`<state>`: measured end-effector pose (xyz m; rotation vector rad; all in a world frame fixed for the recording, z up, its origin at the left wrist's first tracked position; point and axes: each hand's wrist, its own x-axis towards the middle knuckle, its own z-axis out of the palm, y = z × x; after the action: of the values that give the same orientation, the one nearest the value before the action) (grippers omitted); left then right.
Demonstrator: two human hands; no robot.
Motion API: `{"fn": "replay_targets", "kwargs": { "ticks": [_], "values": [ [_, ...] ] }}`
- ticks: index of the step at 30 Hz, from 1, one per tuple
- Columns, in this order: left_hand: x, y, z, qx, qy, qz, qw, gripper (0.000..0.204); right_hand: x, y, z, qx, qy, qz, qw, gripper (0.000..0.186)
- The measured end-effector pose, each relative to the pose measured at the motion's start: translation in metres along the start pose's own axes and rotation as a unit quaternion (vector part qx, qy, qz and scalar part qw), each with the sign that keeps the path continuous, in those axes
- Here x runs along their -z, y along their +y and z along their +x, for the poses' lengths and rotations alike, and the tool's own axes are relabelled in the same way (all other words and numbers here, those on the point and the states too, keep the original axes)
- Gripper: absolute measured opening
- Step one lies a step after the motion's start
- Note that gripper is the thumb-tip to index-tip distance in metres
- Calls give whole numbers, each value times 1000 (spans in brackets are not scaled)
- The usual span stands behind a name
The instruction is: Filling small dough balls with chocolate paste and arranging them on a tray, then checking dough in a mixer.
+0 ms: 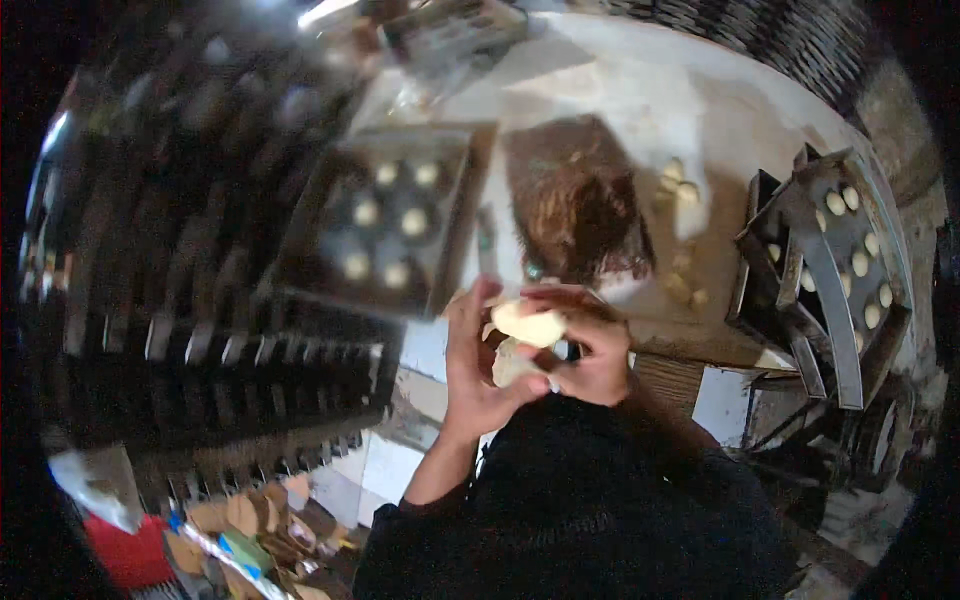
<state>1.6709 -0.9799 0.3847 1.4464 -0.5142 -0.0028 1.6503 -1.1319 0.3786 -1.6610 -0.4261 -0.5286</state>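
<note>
Close in front of my body, both hands hold pale dough. My left hand curves around its left side, thumb low and fingers up. My right hand grips it from the right, fingers bent over the top. A smooth, light piece of dough shows between the fingers; a second pale patch below it may be the same piece or another. Just beyond the hands, a dark brown, crumbly-looking mass lies on the table. I cannot make out what it is made of.
At left, a dark baking tray holds several round dough balls. Several small dough pieces lie on the table right of the brown mass. Stacked metal trays with dough balls stand far right. A dark slatted rack fills the left.
</note>
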Motion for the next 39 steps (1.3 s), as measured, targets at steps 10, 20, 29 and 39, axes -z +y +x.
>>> {"fn": "replay_targets", "kwargs": {
  "ticks": [10,20,29,39],
  "values": [
    [49,39,-121,-90,171,238,952,45,-113,-57,-40,38,13,-46,998,16],
    [47,3,-92,232,94,-207,946,34,-93,15,-31,-62,25,-178,982,43],
    [19,-84,-38,419,3,-420,805,34,2,116,-62,-338,132,-66,930,26],
    [36,-96,28,367,98,-349,857,57,75,173,-26,-258,-95,-463,843,28]
  ]
}}
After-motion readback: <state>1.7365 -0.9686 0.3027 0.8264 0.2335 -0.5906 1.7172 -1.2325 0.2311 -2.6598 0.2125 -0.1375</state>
